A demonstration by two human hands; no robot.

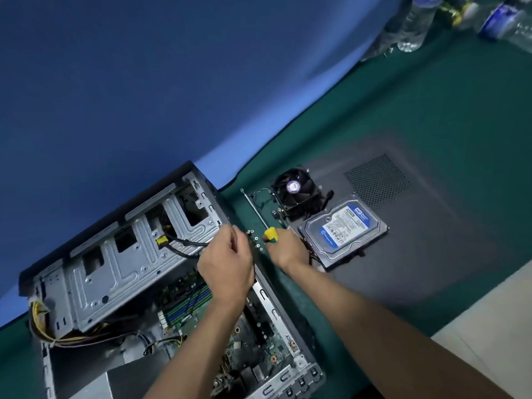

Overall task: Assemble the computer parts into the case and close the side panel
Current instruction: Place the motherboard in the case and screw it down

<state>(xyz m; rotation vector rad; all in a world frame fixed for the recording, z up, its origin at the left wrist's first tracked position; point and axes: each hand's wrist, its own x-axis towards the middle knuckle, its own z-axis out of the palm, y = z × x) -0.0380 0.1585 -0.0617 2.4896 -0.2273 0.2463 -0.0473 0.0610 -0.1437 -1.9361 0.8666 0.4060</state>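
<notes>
Worktop [403,116] covered in green cloth was seen running along a blue wall [144,67], with a pale floor strip at its near right corner. Across the right half of the worktop a dark side panel [431,254] was laid flat, its perforated vent patch toward the far edge. At the left edge of the worktop the computer case [95,269] was laid on its side with the open face up; a silver drive cage was seen inside at the far end, a motherboard [259,341] at the near end, and a bundle of yellow cables [43,321] at the left side of the case. A hard drive [344,228] with a blue and white label was rested on the near left part of the side panel. Just beyond it, toward the wall, a cooler fan [296,187] was set at the panel's edge. Clear plastic bottles [411,24] were stood at the far right corner of the worktop, blurred. The left hand [226,267] was held over the right rim of the case, fingers curled, seemingly pinching something small that could not be made out. The right hand [286,249] was closed round the yellow handle of a screwdriver [260,216], its shaft pointed toward the wall. Between the hands a few small screws [255,239] were seen near the case rim.
</notes>
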